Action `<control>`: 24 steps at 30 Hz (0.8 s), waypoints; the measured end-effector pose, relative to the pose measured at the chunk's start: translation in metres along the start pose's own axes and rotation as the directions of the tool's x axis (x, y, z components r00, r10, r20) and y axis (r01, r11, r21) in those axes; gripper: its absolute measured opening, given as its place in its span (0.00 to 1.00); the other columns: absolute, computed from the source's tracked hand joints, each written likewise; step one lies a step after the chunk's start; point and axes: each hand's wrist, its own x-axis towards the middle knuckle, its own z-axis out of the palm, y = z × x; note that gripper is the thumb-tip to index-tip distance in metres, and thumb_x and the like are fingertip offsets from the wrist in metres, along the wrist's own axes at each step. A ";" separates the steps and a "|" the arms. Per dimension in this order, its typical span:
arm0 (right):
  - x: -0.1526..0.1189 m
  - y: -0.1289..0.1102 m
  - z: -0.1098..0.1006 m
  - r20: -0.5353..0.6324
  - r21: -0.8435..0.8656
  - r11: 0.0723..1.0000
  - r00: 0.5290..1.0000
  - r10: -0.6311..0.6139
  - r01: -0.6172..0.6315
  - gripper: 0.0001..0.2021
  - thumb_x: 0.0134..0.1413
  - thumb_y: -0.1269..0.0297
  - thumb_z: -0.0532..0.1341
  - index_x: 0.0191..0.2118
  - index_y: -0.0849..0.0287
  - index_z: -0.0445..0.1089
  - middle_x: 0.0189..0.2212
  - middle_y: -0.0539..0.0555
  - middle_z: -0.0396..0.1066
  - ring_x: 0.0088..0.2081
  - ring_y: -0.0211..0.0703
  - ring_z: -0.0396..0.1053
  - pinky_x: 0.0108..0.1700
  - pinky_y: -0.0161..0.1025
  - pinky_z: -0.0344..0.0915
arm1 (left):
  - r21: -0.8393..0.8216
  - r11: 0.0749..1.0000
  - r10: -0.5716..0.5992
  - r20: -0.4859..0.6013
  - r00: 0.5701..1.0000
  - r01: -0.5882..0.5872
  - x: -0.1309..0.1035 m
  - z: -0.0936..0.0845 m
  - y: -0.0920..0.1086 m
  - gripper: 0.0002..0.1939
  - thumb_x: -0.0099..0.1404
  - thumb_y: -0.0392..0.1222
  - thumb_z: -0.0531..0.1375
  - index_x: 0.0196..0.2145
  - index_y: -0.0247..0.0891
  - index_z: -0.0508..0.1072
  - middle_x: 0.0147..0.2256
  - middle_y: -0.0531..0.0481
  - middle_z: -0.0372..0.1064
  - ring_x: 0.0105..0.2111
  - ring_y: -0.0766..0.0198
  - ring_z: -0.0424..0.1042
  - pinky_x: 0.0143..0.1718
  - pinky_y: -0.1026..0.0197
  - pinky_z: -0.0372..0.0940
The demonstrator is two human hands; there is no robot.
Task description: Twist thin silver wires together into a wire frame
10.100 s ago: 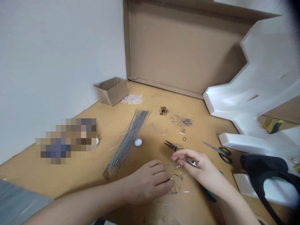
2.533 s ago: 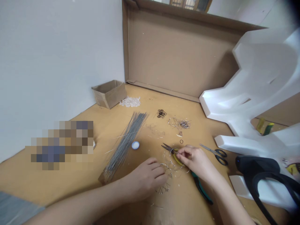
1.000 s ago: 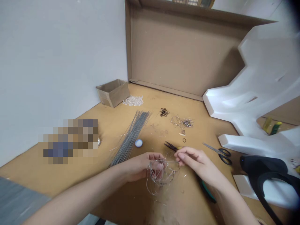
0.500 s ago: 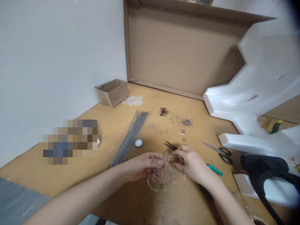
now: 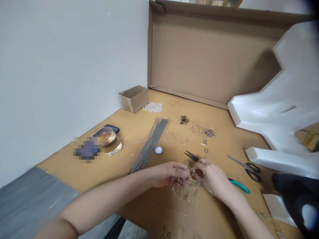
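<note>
In the head view my left hand (image 5: 175, 174) is closed, its fingertips pinching a loose tangle of thin silvery wire (image 5: 185, 192). My right hand (image 5: 211, 174) is closed just to the right, touching the same wire. Dark pliers (image 5: 191, 155) jut from under its fingers, slightly open jaws pointing up and left. A teal handle (image 5: 240, 186) shows past the right wrist; whether it belongs to these pliers is hidden. Left of the hands lies a bundle of straight grey wires (image 5: 152, 142), with a small white round lid (image 5: 158, 150) beside it.
Black-handled scissors (image 5: 253, 171) lie at right, near white foam (image 5: 271, 157). Farther back are dark rings (image 5: 184, 119), a wire pile (image 5: 209, 132), clear small pieces (image 5: 153, 107) and a small cardboard box (image 5: 134, 99). A glass of liquid (image 5: 112, 146) stands left by a phone.
The view has swung left, so everything sits farther right. My hands remain at the wire tangle, which has shifted shape slightly between the fingers. The glass and phone now show more clearly.
</note>
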 end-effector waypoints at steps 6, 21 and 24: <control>-0.002 0.000 0.003 0.010 0.070 0.996 0.999 -0.051 0.050 0.08 0.48 0.74 0.55 0.27 0.58 0.70 0.27 0.53 0.66 0.31 0.41 0.66 0.33 0.34 0.60 | 0.051 0.998 0.029 -0.009 1.000 -0.028 0.007 0.001 0.005 0.19 0.48 0.50 0.67 0.28 0.31 0.70 0.22 0.51 0.67 0.20 0.72 0.63 0.22 0.68 0.55; 0.005 -0.002 0.009 -0.001 0.242 0.970 0.999 -0.038 0.038 0.08 0.50 0.68 0.56 0.33 0.56 0.73 0.31 0.55 0.71 0.32 0.44 0.68 0.35 0.39 0.64 | -0.003 0.998 0.063 0.025 0.998 -0.063 0.013 -0.010 0.014 0.16 0.49 0.46 0.67 0.28 0.31 0.70 0.21 0.52 0.66 0.20 0.73 0.62 0.22 0.68 0.51; 0.006 -0.004 0.008 0.003 0.234 0.971 0.999 -0.041 0.039 0.08 0.51 0.68 0.55 0.32 0.57 0.72 0.30 0.55 0.71 0.32 0.44 0.68 0.35 0.39 0.63 | -0.023 0.997 0.073 0.045 0.996 -0.072 0.014 -0.014 0.010 0.17 0.47 0.46 0.68 0.28 0.31 0.70 0.22 0.51 0.67 0.21 0.72 0.64 0.22 0.67 0.52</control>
